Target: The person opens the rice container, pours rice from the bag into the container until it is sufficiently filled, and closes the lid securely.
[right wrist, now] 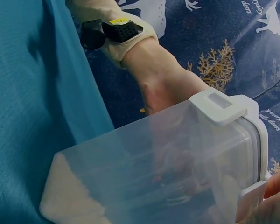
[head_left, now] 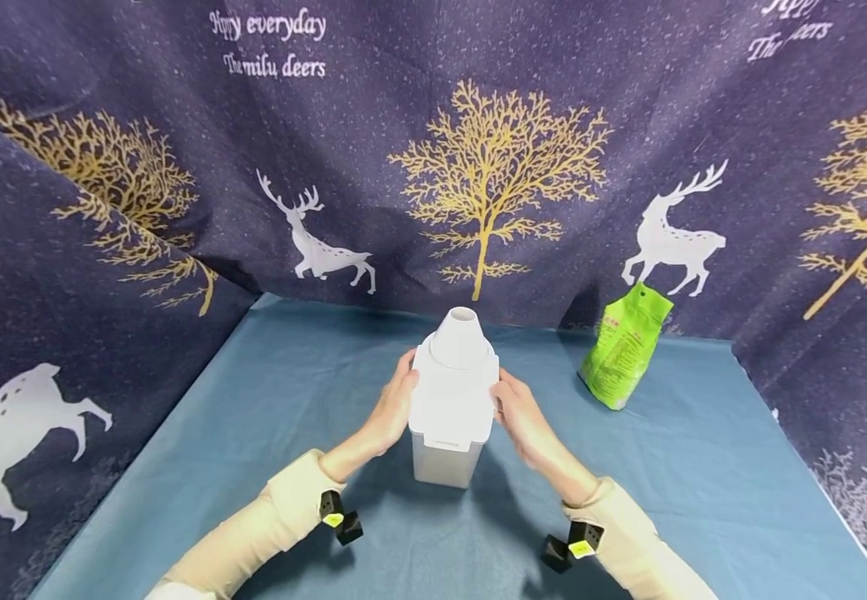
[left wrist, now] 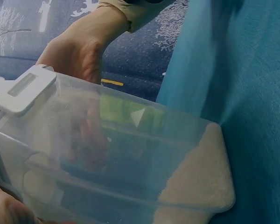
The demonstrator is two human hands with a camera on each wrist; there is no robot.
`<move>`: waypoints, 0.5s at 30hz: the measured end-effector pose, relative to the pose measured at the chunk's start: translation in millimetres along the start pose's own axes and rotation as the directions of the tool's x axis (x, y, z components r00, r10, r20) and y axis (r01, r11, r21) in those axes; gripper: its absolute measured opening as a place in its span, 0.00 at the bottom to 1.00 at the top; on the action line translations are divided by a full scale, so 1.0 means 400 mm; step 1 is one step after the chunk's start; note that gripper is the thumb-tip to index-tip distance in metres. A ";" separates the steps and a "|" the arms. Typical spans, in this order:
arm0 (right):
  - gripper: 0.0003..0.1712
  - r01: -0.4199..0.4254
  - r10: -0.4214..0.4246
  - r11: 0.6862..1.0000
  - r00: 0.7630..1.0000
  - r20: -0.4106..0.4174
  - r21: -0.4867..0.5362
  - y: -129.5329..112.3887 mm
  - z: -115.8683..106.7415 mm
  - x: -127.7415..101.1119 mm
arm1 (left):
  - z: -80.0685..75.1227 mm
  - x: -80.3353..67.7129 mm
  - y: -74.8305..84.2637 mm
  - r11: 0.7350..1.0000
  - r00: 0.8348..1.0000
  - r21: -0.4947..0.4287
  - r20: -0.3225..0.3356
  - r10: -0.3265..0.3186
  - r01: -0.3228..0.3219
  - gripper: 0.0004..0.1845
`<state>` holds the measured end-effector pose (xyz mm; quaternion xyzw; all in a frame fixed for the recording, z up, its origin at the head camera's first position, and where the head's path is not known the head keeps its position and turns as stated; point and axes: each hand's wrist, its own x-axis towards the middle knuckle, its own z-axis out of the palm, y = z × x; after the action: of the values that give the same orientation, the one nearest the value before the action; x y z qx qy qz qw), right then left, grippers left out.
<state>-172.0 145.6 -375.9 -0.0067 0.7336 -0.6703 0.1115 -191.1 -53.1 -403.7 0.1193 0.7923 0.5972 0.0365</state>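
A translucent storage container (head_left: 444, 462) with a white lid (head_left: 452, 396) stands on the table in front of me. Pale grain (left wrist: 198, 172) lies in its lower part, its surface sloping to one side. On the far end of the lid sits a white cone-shaped piece (head_left: 459, 337), narrow end up. My left hand (head_left: 392, 408) grips the container's left side near the lid. Opposite it, my right hand (head_left: 521, 417) holds the right side. White clips (right wrist: 219, 106) show along the lid's edge, and the fingers of the far hand show blurred through the plastic in both wrist views.
A bright green bag (head_left: 626, 346) stands upright at the back right, beyond my right hand. Blue cloth (head_left: 313, 358) covers the table. Dark fabric printed with deer and golden trees (head_left: 486, 175) hangs behind and at the sides.
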 end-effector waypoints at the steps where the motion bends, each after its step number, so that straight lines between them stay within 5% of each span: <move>1: 0.35 -0.006 0.006 1.000 1.000 -0.005 -0.013 0.000 -0.003 -0.002 | 0.003 -0.002 0.002 1.000 1.000 0.007 -0.005 -0.001 0.001 0.28; 15: 0.25 -0.012 0.010 0.999 0.998 -0.057 -0.035 -0.004 -0.020 -0.024 | 0.031 -0.001 0.016 1.000 0.997 0.016 -0.071 0.005 -0.004 0.25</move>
<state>-164.3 154.7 -372.4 0.0145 0.7481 -0.6567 0.0942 -187.3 -39.9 -401.0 0.1001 0.7975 0.5949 0.0059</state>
